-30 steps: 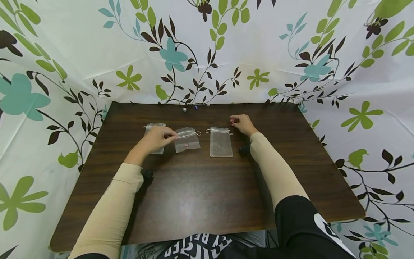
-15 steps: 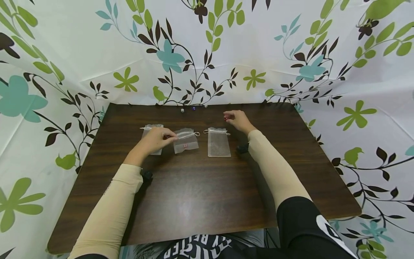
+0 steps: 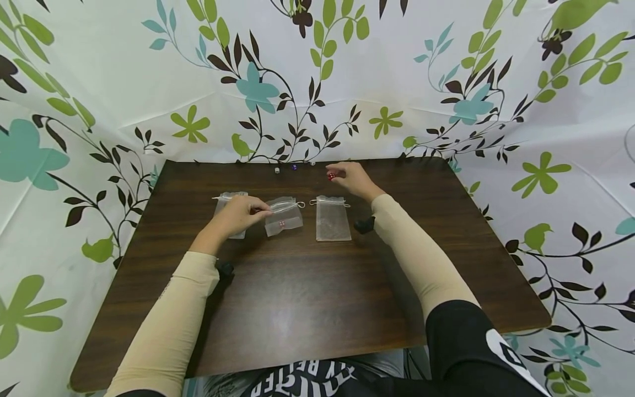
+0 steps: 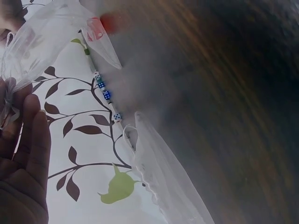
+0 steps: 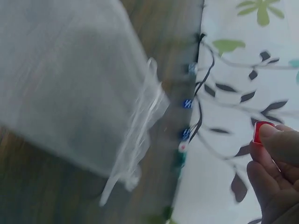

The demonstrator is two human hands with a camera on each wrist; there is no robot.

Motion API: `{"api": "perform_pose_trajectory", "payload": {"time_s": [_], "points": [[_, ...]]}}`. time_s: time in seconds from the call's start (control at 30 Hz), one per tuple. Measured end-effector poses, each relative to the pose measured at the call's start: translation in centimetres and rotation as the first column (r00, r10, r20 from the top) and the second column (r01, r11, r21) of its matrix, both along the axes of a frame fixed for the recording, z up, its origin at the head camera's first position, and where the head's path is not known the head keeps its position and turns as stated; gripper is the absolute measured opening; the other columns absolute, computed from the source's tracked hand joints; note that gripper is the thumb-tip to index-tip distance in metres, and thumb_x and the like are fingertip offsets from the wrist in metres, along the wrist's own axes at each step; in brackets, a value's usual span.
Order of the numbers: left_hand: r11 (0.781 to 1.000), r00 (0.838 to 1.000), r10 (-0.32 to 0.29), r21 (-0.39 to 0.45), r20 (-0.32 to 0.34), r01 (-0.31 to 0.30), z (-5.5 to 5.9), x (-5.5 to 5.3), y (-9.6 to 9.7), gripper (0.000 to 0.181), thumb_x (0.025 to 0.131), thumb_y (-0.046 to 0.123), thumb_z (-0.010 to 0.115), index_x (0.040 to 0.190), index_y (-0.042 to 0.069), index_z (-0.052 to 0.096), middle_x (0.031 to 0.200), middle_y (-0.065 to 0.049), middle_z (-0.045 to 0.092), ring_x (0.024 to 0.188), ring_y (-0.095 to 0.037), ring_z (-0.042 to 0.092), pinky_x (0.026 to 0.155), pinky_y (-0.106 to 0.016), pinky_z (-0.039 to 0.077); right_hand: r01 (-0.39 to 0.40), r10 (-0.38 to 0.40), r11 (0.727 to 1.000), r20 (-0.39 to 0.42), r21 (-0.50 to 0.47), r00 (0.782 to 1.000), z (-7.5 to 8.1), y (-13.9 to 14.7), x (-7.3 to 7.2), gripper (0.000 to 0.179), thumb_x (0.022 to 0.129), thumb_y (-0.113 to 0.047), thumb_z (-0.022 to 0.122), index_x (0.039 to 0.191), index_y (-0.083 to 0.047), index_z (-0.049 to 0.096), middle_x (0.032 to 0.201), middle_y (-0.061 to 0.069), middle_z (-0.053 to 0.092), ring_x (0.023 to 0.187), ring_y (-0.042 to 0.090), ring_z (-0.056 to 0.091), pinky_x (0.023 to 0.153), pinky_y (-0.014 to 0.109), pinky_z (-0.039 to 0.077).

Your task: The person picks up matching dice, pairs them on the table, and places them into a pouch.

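In the head view my left hand (image 3: 240, 215) pinches the top of the middle sheer drawstring bag (image 3: 285, 212). A red die (image 3: 281, 224) shows through its lower part; in the left wrist view the same bag (image 4: 44, 39) hangs from my fingers. My right hand (image 3: 353, 181) is raised near the back of the table and pinches another red die (image 3: 331, 176), which the right wrist view shows as a red die (image 5: 258, 133) between thumb and finger. A flat drawstring bag (image 3: 333, 221) lies below that hand. My left hand partly covers the left drawstring bag (image 3: 230, 197).
Along the back edge of the dark wooden table (image 3: 297, 298) sit several small dice, including a white die (image 3: 276, 170) and a blue die (image 3: 294, 167). Behind them hangs a white curtain (image 3: 307, 127) with a leaf and flower print.
My right hand has moved left and slightly toward the back edge, carrying the red die. My left hand keeps its pinch on the middle bag, almost still.
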State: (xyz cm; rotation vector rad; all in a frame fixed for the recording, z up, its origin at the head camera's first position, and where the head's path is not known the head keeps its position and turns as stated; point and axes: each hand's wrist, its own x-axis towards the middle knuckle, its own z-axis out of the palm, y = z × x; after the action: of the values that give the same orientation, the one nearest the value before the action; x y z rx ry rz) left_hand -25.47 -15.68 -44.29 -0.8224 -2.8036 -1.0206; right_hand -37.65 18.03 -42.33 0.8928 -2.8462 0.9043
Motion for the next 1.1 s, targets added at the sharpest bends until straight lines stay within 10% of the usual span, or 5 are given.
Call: {"api": "perform_pose_trajectory", "payload": {"time_s": [0.73,1.1], "points": [[1.000,0.999,-0.027,0.016,-0.018,0.027,0.1,-0.1,0.1,0.015,0.097,0.014,0.071,0.104,0.003,0.078,0.098,-0.010,0.077,0.084,-0.022,0.068,0.077,-0.046,0.053,-0.247,0.246,0.969,-0.015,-0.020,0.969,4.0,-7.6,4.5,0.041,0.095,-0.003,0.071,0.135,-0.001,0.063,0.119,0.011,0.071,0.112,0.021,0.067,0.095,0.030,0.051],[0.999,0.999,-0.042,0.016,-0.019,0.043,0.2,-0.2,0.4,0.014,0.097,0.013,0.071,0.104,0.003,0.078,0.097,-0.010,0.076,0.079,-0.019,0.066,0.073,-0.041,0.053,-0.389,0.394,0.917,-0.053,0.087,0.918,4.1,-9.4,5.9,0.040,0.096,-0.004,0.069,0.136,-0.001,0.063,0.117,0.010,0.071,0.107,0.020,0.066,0.092,0.029,0.051]]}}
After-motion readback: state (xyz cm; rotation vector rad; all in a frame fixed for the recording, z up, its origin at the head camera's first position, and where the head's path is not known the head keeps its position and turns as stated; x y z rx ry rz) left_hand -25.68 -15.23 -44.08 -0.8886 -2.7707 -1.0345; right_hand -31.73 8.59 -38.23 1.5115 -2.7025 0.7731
